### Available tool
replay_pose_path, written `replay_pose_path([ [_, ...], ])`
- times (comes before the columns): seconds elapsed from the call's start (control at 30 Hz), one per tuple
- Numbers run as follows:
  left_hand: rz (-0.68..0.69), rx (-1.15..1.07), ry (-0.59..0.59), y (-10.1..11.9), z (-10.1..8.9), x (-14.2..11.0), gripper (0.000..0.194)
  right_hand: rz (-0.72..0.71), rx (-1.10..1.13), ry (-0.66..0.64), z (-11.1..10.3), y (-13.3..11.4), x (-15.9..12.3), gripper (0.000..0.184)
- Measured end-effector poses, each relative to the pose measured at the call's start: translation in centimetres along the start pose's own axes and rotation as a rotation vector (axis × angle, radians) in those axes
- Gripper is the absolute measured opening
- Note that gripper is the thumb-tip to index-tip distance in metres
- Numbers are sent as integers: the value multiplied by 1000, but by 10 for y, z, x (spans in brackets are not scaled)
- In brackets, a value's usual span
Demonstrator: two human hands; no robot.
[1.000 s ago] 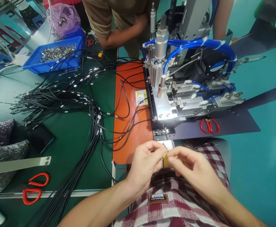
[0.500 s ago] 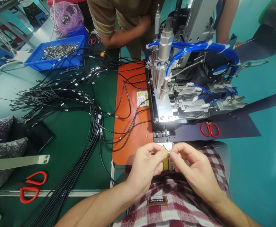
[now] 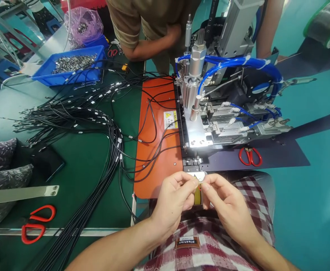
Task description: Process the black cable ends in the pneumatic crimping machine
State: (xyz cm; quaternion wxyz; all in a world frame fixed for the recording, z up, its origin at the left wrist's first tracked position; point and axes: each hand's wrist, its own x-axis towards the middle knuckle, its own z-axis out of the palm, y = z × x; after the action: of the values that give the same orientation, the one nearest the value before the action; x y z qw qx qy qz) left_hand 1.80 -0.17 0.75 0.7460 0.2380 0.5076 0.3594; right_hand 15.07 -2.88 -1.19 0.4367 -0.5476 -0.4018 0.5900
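Note:
My left hand (image 3: 173, 201) and my right hand (image 3: 227, 205) meet fingertip to fingertip over my lap, just in front of the machine's near end. Both are pinched closed. Whatever lies between the fingertips is too small to make out. Behind the fingers shows a white and yellow label (image 3: 198, 194) on the machine. To the left, an orange plate (image 3: 159, 150) carries several black cables (image 3: 153, 167), their ends running toward the pneumatic machine (image 3: 196, 124). A thick bundle of black cables (image 3: 112, 139) with small metal crimps curves across the green mat.
Red-handled scissors (image 3: 250, 156) lie right of the machine, another red-handled pair (image 3: 37, 224) at the lower left. A blue bin (image 3: 69, 81) of small metal parts stands at the back left. Beyond the orange plate, another person (image 3: 156, 37) has folded arms.
The view has shifted slightly, so the machine and bench sit a little lower in it. My hands stay pinched together, with the right fingertips barely moved.

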Motion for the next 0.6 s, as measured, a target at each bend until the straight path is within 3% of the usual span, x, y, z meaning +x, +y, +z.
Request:
replay_pose_path([
  [0.2,11,8,-9,-1,-1,0,21,-36,-200,33,-8,-8,1,17],
  [0.43,26,73,-34,0,1,-1,23,-481,-636,25,-13,-8,0,7],
  [0.5,56,111,-39,0,2,-2,23,-456,-605,1,-13,-8,-2,9],
  [0.6,161,190,-13,-1,5,-8,21,-282,-376,-27,-13,-11,-5,14],
])
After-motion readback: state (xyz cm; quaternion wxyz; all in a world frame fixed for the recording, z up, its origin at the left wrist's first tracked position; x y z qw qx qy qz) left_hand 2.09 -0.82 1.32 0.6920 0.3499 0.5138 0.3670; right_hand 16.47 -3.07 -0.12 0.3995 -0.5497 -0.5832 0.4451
